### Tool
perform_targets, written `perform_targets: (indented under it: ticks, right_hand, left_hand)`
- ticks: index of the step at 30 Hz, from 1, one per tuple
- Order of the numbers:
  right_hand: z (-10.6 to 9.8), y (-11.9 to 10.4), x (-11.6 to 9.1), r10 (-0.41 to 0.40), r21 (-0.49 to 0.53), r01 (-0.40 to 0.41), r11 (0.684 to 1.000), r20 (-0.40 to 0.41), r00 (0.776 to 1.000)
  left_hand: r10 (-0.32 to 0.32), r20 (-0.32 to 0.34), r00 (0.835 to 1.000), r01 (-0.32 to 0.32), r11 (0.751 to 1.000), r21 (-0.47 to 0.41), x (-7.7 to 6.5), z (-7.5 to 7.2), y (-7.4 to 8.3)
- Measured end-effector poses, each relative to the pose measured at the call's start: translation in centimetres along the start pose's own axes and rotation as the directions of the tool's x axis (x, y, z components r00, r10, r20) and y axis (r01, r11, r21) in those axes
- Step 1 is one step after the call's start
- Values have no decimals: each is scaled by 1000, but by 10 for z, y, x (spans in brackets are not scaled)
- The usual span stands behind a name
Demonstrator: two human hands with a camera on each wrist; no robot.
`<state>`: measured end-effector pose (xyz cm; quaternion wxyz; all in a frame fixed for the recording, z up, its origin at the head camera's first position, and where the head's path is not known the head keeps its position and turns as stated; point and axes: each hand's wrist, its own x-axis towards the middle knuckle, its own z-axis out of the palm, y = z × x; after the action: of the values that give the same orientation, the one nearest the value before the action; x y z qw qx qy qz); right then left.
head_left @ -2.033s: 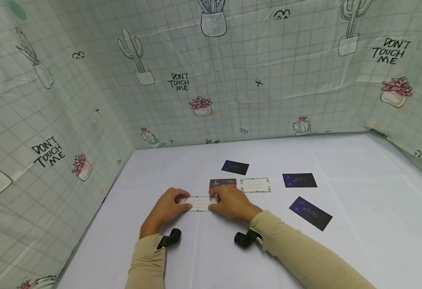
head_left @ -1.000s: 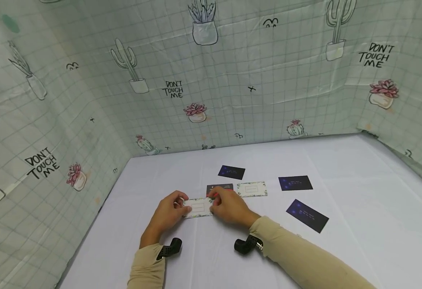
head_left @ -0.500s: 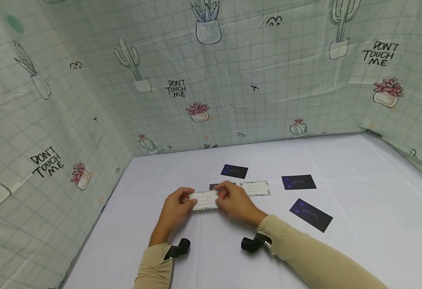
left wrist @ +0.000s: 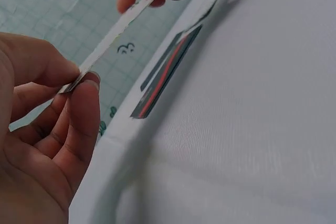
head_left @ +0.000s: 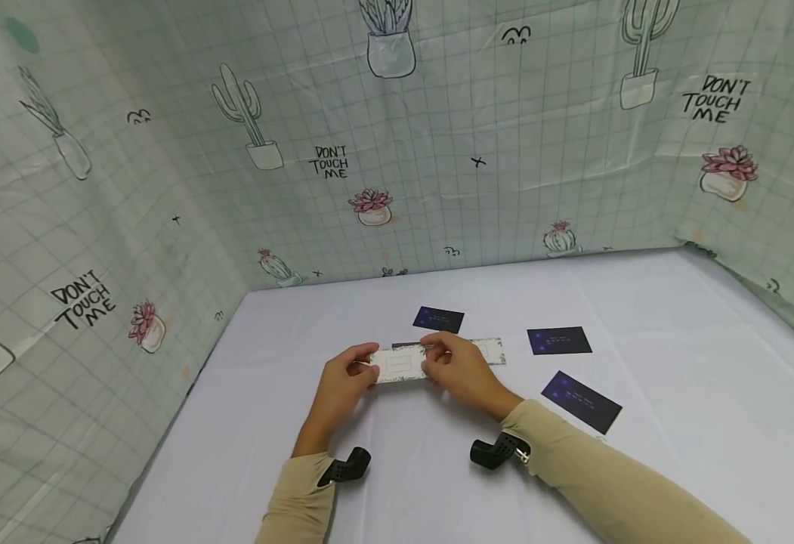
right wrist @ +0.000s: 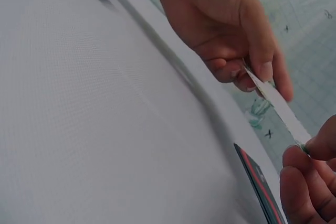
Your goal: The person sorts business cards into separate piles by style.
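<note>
A white business card (head_left: 399,363) with a leafy border is held up above the table between both hands. My left hand (head_left: 344,383) pinches its left end between thumb and fingers; my right hand (head_left: 465,372) pinches the right end. In both wrist views the card (left wrist: 118,30) appears nearly edge-on, clear of the tabletop. Behind it lies a dark card with a red stripe (left wrist: 165,77), mostly hidden in the head view. A second white leafy card (head_left: 490,350) lies partly covered by my right hand.
Three dark blue cards lie flat on the white-covered table (head_left: 641,325): one at the back (head_left: 439,319), one to the right (head_left: 559,341) and one tilted nearer (head_left: 582,402). A patterned cloth wall (head_left: 424,211) encloses the table's back and sides.
Both hands have raised the white card off the table and moved it right and away, so that it now covers most of the red-striped card in the head view.
</note>
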<state>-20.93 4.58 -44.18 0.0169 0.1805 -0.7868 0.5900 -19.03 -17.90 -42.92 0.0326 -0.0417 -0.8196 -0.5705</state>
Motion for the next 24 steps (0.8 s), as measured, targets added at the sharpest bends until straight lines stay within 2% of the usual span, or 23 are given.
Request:
perform_targets:
  ticks: [11,16,24]
  right_hand:
    - [-26,3,1,-21,-72,18,997,-44,999]
    - [-41,1,5,3,-21,-4,1000,-77,997]
    - [-58,6,7,38,-12,-40,999,-91,995]
  left_hand:
    - [-9,52,999,13,997,-75,12,18,9]
    - [9,104,995,6,990,-139,20,26,13]
    - [7,154,988,16,989,-148,33,38,22]
